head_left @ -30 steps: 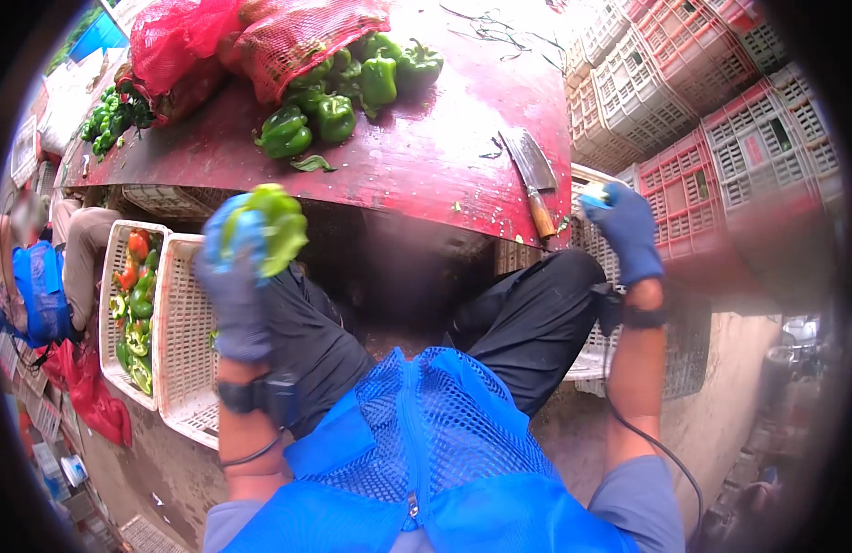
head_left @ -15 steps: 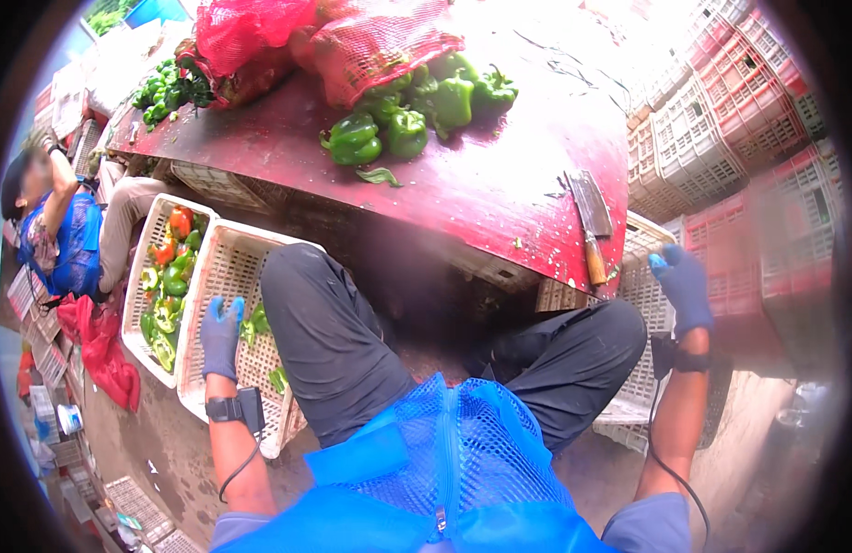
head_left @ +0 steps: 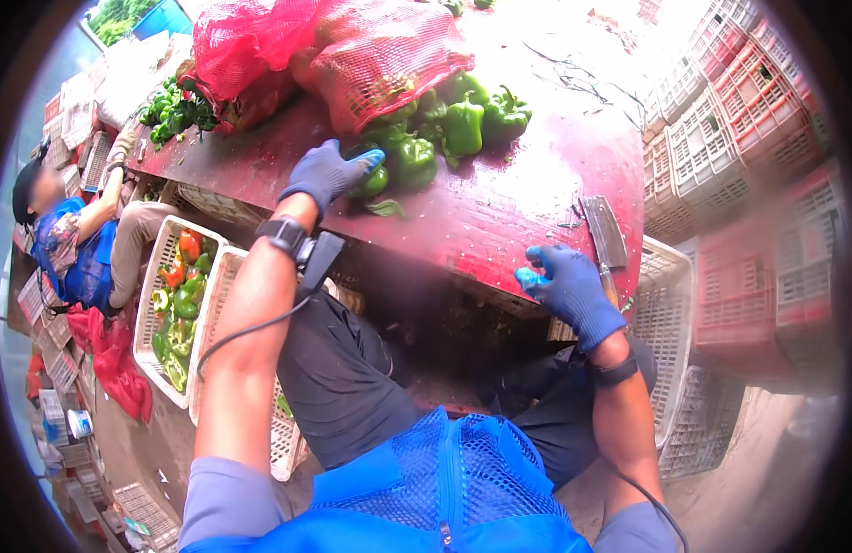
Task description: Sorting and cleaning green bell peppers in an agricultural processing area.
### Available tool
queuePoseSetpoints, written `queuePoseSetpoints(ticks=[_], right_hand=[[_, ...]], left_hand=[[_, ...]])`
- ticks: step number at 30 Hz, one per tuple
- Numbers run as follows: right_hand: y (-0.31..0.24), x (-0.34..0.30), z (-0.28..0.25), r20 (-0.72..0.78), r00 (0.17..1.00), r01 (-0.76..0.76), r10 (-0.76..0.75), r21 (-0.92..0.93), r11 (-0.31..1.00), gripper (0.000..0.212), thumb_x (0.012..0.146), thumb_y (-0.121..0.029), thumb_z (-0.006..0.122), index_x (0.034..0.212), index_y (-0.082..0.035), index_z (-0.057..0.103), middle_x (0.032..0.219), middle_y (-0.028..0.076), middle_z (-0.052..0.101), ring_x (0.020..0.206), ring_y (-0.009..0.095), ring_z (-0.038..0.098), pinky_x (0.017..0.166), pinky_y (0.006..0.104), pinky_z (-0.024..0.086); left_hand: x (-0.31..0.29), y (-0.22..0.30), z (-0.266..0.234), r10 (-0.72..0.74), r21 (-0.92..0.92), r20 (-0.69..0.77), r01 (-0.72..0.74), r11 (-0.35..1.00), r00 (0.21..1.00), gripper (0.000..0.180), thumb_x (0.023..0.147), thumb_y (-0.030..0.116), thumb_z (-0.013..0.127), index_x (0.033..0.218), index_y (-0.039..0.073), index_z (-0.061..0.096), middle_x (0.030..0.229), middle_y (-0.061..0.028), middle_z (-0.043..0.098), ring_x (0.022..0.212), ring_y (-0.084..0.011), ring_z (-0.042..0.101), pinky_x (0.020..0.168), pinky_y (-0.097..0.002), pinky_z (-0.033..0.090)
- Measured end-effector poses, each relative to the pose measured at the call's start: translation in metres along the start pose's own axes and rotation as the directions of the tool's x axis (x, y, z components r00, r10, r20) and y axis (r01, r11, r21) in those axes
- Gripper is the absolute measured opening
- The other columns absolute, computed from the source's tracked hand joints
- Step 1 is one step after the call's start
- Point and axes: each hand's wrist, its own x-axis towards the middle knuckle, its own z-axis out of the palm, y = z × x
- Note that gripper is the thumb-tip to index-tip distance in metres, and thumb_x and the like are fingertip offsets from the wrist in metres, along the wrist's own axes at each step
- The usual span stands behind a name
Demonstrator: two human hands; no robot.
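Green, glossy skin is showing beside your glove: your left hand (head_left: 326,173) is lying over the nearest green pepper (head_left: 370,184), at the near left of a pile of peppers (head_left: 413,163) on the red table (head_left: 499,226). You are covering much of that pepper, so whether your fingers are clasping it or merely touching it is something I cannot tell. Your right hand (head_left: 569,290) is showing nothing in its grasp; its fingers are parting and half curling just beside the cleaver (head_left: 605,232), partly hiding the wooden handle (head_left: 609,288). Being hollow, the pepper is probably weighing little; its walls are looking firm but likely to crack under a hard squeeze, and the shine is suggesting a slippery skin. Fingers spreading round the broad shoulders are seeming a surer hold than the stem. Red mesh sacking (head_left: 380,69) is crowding the far side and a loose leaf (head_left: 386,209) is lying in front, so the easier room is running rightward, over tabletop dotted with scraps. The table's near edge is passing beneath your left wrist, while the cleaver is lying close to the right edge, with a pale crate (head_left: 665,323) standing beyond. To your left, a crate of mixed peppers (head_left: 158,380) is standing below table height, alongside a second crate (head_left: 285,447) under your forearm.
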Motion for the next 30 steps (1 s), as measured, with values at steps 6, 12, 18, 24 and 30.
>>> queuePoseSetpoints(ticks=[6,12,18,24,30], right_hand=[[0.015,-0.005,0.003,0.019,1.0,-0.021,0.021,0.005,1.0,0.04,0.084,-0.039,0.069,0.108,-0.006,0.069,0.097,0.018,0.068,0.091,0.034,0.066,0.082,0.0438,0.052],[0.003,-0.002,0.001,-0.079,0.996,0.044,-0.04,0.044,0.998,0.04,0.083,-0.036,0.072,0.106,-0.003,0.069,0.092,0.019,0.068,0.085,0.034,0.068,0.078,0.0423,0.053],[0.011,-0.007,0.006,-0.112,0.994,0.006,0.008,0.13,0.992,0.044,0.086,-0.037,0.071,0.111,-0.001,0.066,0.1,0.02,0.069,0.091,0.034,0.069,0.082,0.0414,0.053],[0.016,0.012,0.031,-0.158,0.986,0.014,0.048,0.368,0.93,0.061,0.092,-0.051,0.056,0.124,0.001,0.06,0.107,0.023,0.069,0.1,0.037,0.066,0.089,0.0443,0.051],[-0.012,0.018,0.039,-0.111,0.994,0.015,0.017,0.276,0.961,0.063,0.092,-0.05,0.056,0.131,0.0,0.055,0.12,0.025,0.063,0.113,0.038,0.06,0.096,0.0436,0.048]], left_hand=[[0.014,0.013,0.033,-0.131,0.091,-0.04,0.134,0.987,0.991,0.095,0.069,0.065,0.072,0.132,-0.003,0.05,0.135,-0.03,0.049,0.123,-0.0426,0.054,0.1,-0.0445,0.047],[-0.036,0.018,0.045,0.029,0.005,-0.13,-0.029,1.0,0.991,0.087,0.065,0.056,0.079,0.125,-0.001,0.054,0.126,-0.0264,0.056,0.116,-0.0404,0.057,0.097,-0.046,0.048],[-0.122,0.056,0.092,0.302,-0.037,-0.26,-0.322,0.946,0.917,0.085,0.07,0.053,0.077,0.129,0.001,0.045,0.125,-0.022,0.052,0.109,-0.0405,0.059,0.089,-0.0463,0.051],[-0.181,0.085,0.129,0.464,0.007,-0.349,-0.493,0.87,0.814,0.088,0.069,0.039,0.081,0.137,0.0,0.041,0.139,-0.0245,0.045,0.124,-0.0402,0.051,0.096,-0.0447,0.05],[-0.19,0.081,0.13,0.522,-0.048,-0.341,-0.569,0.821,0.782,0.094,0.067,0.029,0.082,0.143,-0.001,0.036,0.146,-0.0272,0.037,0.132,-0.0427,0.043,0.102,-0.0458,0.046]])
